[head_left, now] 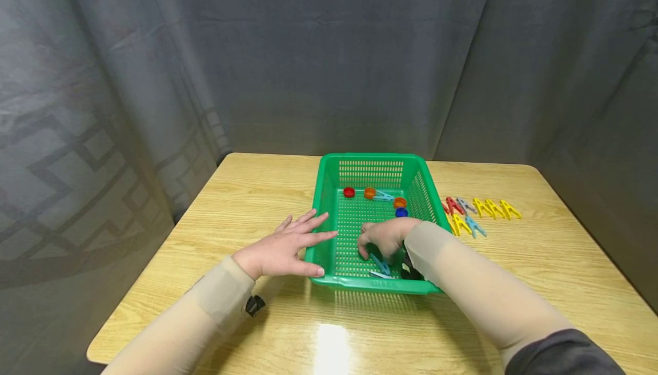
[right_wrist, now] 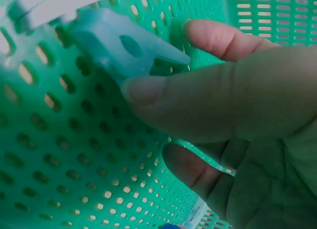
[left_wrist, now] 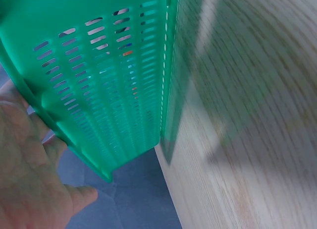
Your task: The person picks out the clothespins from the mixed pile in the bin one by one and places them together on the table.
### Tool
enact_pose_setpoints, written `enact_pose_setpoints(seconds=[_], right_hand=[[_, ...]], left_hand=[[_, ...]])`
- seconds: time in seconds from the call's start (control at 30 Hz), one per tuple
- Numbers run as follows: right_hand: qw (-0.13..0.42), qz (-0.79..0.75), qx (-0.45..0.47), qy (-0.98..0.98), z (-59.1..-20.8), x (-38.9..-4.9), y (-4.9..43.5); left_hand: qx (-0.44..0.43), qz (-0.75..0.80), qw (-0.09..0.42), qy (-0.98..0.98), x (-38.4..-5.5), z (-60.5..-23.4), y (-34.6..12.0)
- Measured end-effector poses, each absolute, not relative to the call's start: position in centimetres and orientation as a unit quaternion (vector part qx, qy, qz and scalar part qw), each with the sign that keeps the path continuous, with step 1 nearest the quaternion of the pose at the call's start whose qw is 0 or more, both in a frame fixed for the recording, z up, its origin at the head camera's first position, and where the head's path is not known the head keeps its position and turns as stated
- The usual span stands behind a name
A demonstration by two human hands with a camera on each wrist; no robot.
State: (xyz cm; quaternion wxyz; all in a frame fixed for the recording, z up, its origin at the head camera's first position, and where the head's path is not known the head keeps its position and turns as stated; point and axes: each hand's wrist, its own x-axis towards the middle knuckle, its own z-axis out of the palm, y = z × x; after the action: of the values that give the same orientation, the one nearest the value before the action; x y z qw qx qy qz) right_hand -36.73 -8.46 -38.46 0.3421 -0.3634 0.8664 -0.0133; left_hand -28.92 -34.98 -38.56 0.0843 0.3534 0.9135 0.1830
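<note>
My left hand (head_left: 285, 248) lies over the left rim of a green basket (head_left: 370, 285) with its fingers spread; the left wrist view has these fingers along the basket's rim. Inside the basket, my right hand (head_left: 386, 237) reaches down near the front right. Close up in the right wrist view, its thumb is at a light-blue clothespin (right_wrist: 130, 43) on the basket floor, and the other fingers stand apart from it. A pale clothespin (head_left: 380, 275) lies just beside, at the front wall. My right wrist hides part of the front right corner.
Farther back in the basket are a red cap (head_left: 349, 192), an orange cap (head_left: 369, 193), another orange cap (head_left: 400, 202), a blue cap (head_left: 401, 213) and a light-blue clothespin (head_left: 383, 196). Several yellow clothespins (head_left: 495, 209), red ones (head_left: 454, 205), a grey one (head_left: 466, 206) and a blue one (head_left: 475, 227) lie right of the basket.
</note>
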Motion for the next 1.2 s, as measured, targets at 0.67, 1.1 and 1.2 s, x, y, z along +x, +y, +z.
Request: enact_pose_setpoints(seconds=[0.67, 1.1, 1.2], right_hand=[[0.262, -0.015, -0.273, 0.926, -38.84, -37.21, -8.15], [0.266, -0.026, -0.238, 0.934, -38.82, -37.38, -8.09], [0.267, -0.026, -0.246, 0.931, -38.84, -37.43, -8.07]], left_hand=[[0.351, 0.182, 0.085, 0.915, -28.91, -38.56, -34.99], [0.35, 0.182, 0.086, 0.915, -28.92, -38.65, -34.95], [0.349, 0.183, 0.088, 0.915, -28.91, -38.63, -34.97]])
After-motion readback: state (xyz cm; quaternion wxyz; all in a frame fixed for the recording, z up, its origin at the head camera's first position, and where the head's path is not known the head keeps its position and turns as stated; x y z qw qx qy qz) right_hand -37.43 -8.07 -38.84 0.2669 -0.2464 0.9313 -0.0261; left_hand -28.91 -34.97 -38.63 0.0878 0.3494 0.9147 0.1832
